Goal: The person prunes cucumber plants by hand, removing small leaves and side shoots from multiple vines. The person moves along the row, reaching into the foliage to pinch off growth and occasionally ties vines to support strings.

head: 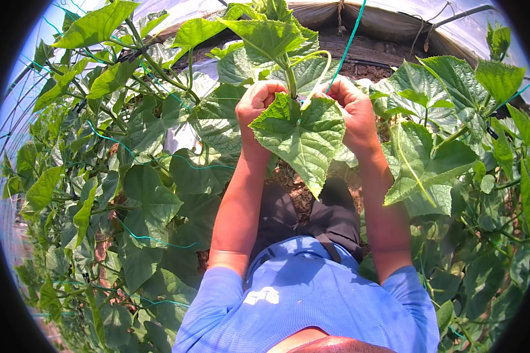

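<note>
In the middle of the head view stands a cucumber vine's upright stem [291, 80], with my hands on either side of it. My left hand [257, 102] is curled close to the stem's left side; a broad leaf [307, 139] hides its fingertips and anything between them. My right hand [354, 108] has its fingers closed on a taut green twine [350, 44], which runs up out of view. A pale curling tendril [326, 66] arches from the stem down beside my right fingers. Young leaves [265, 37] crown the vine above both hands.
Dense cucumber plants [150, 194] fill the left side, with loose green twine [159, 240] strung among them. More leafy vines [437, 163] crowd my right forearm. Plastic greenhouse sheeting [380, 17] and a metal pipe [463, 15] lie beyond. Brown soil [298, 189] shows below.
</note>
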Demonstrator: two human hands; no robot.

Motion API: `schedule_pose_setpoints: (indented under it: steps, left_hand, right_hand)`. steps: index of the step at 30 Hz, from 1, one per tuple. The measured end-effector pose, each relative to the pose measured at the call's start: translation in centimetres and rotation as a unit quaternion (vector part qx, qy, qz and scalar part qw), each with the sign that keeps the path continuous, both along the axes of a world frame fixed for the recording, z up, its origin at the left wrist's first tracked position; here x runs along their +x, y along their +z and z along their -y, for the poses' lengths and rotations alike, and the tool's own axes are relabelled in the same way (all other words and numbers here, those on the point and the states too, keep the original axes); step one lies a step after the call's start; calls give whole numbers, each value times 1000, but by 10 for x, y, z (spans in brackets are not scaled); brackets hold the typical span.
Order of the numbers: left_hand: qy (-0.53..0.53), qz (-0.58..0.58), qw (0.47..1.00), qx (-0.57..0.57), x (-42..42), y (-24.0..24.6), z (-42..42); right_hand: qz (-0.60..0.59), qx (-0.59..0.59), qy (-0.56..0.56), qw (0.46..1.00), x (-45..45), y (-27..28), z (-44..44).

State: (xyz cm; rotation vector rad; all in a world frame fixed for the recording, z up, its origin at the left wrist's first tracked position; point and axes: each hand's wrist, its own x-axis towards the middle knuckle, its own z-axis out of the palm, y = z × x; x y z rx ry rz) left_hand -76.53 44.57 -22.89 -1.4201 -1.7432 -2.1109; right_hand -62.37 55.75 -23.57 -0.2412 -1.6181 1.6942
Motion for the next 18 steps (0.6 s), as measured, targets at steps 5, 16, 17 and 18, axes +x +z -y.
schedule_pose_setpoints:
  steps: [5, 16, 17, 18]
  left_hand:
    - [-51, 117, 992, -24, -3, -8, 0]
    - [-6, -91, 994, -62, -6, -10, 6]
    - [-2, -73, 995, -63, -2, -8, 6]
    - [-10, -66, 996, -54, 1, -4, 6]
  right_hand:
    - [-9, 6, 9, 1000, -1, -3, 2]
    - [71, 8, -42, 997, 6, 2, 4]
    - [60, 24, -44, 997, 7, 3, 5]
    - [72, 1, -27, 997, 8, 4, 6]
